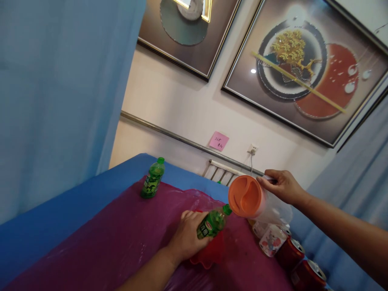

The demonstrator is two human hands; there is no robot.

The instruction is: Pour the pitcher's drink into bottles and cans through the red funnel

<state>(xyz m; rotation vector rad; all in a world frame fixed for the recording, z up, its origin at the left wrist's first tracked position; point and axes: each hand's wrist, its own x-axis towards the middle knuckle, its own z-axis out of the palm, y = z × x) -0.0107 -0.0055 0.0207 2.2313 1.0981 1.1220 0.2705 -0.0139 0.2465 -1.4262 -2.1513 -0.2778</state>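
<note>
Above the maroon plastic sheet [115, 238], in the lower middle of my head view, the left hand [189, 236] reaches up and rightward from the bottom edge, its back turned mostly toward me. Its fingers are curled around the lower part of a green bottle [213, 222], gripping it; I cannot see all the fingertips, as the bottle hides some. The bottle tilts, its green cap [227, 209] pointing up and to the right, out past the fingers. Beneath this hand and bottle I make out a red tray [207, 258] with a wavy rim, partly covered.

On the other side, the right forearm slants in from the right edge, and the right hand [283, 186] is closed around the handle of a clear pitcher [274, 208], which hangs below and left of the knuckles. The pitcher is tipped over, so its orange lid [242, 196] faces me. The bottle's cap sits just beside that lid; whether they touch, I cannot tell. A second green bottle [153, 178] stands farther back, well apart from both hands.
</note>
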